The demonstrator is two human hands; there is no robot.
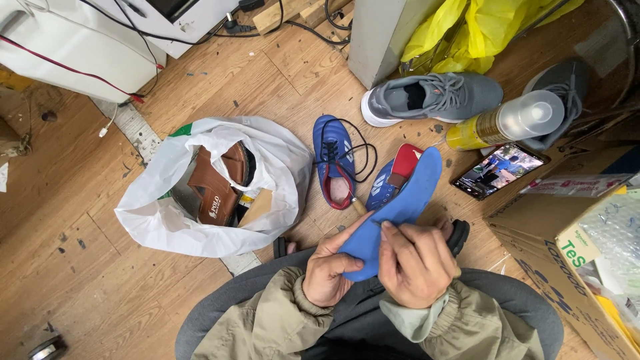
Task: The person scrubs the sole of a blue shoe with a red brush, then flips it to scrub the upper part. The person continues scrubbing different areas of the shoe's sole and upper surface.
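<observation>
1. While the person sits over the wooden floor point(100, 280), both hands meet at a blue insole point(408, 193) held above the lap, its far end pointing away toward the shoes.
2. The left hand point(330, 267) is closed on the near end of the insole, thumb lying across its blue face and fingers curled beneath.
3. The right hand point(417, 263) is closed too, fingers bent over the insole's near right edge; a thin tool seems pinched at the fingertips, though I cannot tell what it is.
4. Just past the insole, on the floor, lie two blue shoes: one point(335, 163) with black laces trailing loose, the other point(393, 179) partly hidden under the insole, its red lining showing.
5. Left of them sits a white plastic bag point(280, 160), open, with brown leather shoes point(217, 183) inside.
6. Farther off, near the top edge, a grey sneaker point(433, 99) lies on its side, beside a yellow bag point(480, 30).
7. A spray can point(507, 121) with a clear cap lies just right of the sneaker, and a phone point(500, 171) with a lit screen lies below it.
8. A cardboard box point(533, 227) fills the lower right corner, close beside the right arm.
</observation>
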